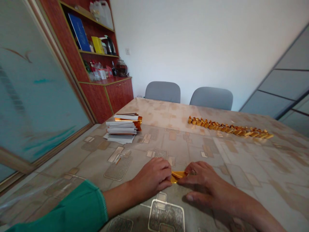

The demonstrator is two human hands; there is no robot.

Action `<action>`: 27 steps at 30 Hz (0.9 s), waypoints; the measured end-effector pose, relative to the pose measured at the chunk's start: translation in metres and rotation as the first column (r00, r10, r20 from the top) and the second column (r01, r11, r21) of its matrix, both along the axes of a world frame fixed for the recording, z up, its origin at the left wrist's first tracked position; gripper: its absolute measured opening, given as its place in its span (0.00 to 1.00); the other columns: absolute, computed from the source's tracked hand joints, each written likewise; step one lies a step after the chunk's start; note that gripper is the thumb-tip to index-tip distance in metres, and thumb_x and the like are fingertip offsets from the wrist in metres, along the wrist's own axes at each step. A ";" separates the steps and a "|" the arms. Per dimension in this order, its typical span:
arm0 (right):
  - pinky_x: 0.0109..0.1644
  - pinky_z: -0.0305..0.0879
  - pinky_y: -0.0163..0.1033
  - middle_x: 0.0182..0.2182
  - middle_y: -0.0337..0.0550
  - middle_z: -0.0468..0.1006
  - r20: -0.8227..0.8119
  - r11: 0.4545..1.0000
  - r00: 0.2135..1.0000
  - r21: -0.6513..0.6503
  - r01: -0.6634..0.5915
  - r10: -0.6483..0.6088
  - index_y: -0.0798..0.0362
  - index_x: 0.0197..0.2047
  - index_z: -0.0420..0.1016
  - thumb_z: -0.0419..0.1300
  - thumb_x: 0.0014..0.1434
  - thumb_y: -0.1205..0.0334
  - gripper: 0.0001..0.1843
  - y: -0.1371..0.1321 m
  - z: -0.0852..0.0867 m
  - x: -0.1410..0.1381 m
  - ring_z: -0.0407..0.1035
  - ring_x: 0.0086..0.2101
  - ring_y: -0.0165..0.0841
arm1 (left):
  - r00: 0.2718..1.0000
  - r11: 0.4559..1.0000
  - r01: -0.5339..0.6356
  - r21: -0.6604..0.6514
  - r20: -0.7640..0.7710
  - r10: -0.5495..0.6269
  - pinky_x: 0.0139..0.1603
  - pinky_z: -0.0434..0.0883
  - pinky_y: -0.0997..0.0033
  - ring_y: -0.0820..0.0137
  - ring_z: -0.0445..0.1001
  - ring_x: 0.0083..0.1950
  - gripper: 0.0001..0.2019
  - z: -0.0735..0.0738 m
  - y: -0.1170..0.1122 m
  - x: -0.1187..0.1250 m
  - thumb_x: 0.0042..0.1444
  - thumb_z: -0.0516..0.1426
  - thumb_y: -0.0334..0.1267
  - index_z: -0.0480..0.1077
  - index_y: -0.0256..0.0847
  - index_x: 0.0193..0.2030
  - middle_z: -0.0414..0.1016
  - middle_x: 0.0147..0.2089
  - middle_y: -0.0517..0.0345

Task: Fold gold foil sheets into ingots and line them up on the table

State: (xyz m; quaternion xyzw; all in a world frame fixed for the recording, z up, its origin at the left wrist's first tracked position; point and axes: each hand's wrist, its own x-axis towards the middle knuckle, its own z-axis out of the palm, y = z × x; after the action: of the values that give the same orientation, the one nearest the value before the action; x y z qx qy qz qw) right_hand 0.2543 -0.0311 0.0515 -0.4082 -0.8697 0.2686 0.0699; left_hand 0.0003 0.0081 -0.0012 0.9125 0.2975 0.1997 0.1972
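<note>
Writing: the blue folder-like item (79,33) on the cabinet shelf (84,51) bears faint pale marks, too small to read.

Left hand (156,174): fingers curled and nearly closed, thumb beneath, gripping the left end of a gold paper piece (178,175). Right hand (202,182): partly open; the forefinger touches the right end of the same piece, while the thumb stands apart from it, lower and nearer the wearer. A green sleeve (72,207) covers part of the left forearm.

The gold paper piece is folded and lies low over the patterned worktop (243,154), between the two hands, near the front. Beyond the left hand, to the left, sits a pile of sheets (122,130) with grey-white faces and some gold ones. At far right, small folded gold pieces (229,128) stand in a slanting row, close against one another.
</note>
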 end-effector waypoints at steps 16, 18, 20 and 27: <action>0.42 0.63 0.41 0.36 0.40 0.77 -0.266 0.955 0.934 0.111 0.276 -0.239 0.51 0.41 0.76 0.70 0.55 0.66 0.11 0.021 -0.035 -0.028 0.70 0.38 0.37 | 0.962 0.955 -0.272 -0.118 -0.038 0.270 0.46 0.63 0.63 0.60 0.68 0.46 0.10 0.004 -0.005 0.003 0.53 0.66 0.36 0.71 0.41 0.40 0.72 0.42 0.56; 0.43 0.63 0.42 0.35 0.39 0.76 -0.295 0.976 0.943 0.103 0.193 -0.156 0.51 0.38 0.75 0.69 0.57 0.61 0.08 0.018 -0.033 -0.026 0.70 0.37 0.37 | 0.956 0.948 -0.293 -0.121 -0.032 0.292 0.45 0.62 0.63 0.59 0.68 0.46 0.10 0.003 -0.005 0.001 0.53 0.66 0.37 0.71 0.41 0.39 0.72 0.41 0.55; 0.44 0.63 0.43 0.34 0.40 0.76 -0.317 0.987 0.943 0.091 0.134 -0.099 0.51 0.33 0.75 0.65 0.62 0.55 0.10 0.016 -0.032 -0.027 0.69 0.38 0.37 | 0.954 0.946 -0.296 -0.136 0.001 0.299 0.44 0.62 0.64 0.60 0.67 0.46 0.10 0.002 -0.005 0.001 0.53 0.66 0.36 0.70 0.41 0.37 0.71 0.41 0.56; 0.38 0.64 0.39 0.32 0.40 0.78 -0.386 0.958 0.891 0.057 0.283 -0.240 0.51 0.37 0.74 0.61 0.64 0.63 0.03 0.017 -0.044 -0.039 0.71 0.34 0.36 | 0.951 0.941 -0.276 -0.196 0.085 0.296 0.39 0.63 0.70 0.67 0.70 0.39 0.06 0.002 -0.008 0.002 0.55 0.62 0.29 0.68 0.41 0.34 0.72 0.35 0.61</action>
State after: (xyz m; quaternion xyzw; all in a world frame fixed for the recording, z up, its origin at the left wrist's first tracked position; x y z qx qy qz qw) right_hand 0.2155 -0.0144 0.0076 -0.4580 -0.7909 0.2808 0.2930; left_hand 0.0022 0.0006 0.0009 0.8248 0.4323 0.2498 0.2652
